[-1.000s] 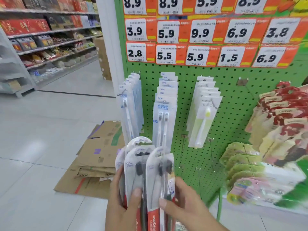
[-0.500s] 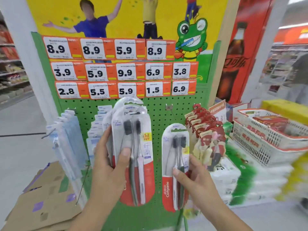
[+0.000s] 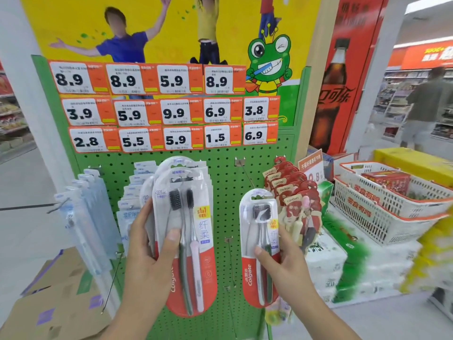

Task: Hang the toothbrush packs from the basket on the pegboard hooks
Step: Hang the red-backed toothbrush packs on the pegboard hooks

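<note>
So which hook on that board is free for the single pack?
On the green pegboard, look just under the 1.5 price tag. A bare hook juts out between the white packs and the red packs; unlike its neighbours in that row, nothing hangs on it.

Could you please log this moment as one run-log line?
left hand: holds pack stack | right hand: holds single pack | empty hook: ahead

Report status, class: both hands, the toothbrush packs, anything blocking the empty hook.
Left hand grips a stack of red-and-white toothbrush packs. Right hand holds one single red-and-white pack, not yet hung. Bare metal hook on green pegboard unobstructed.
</note>
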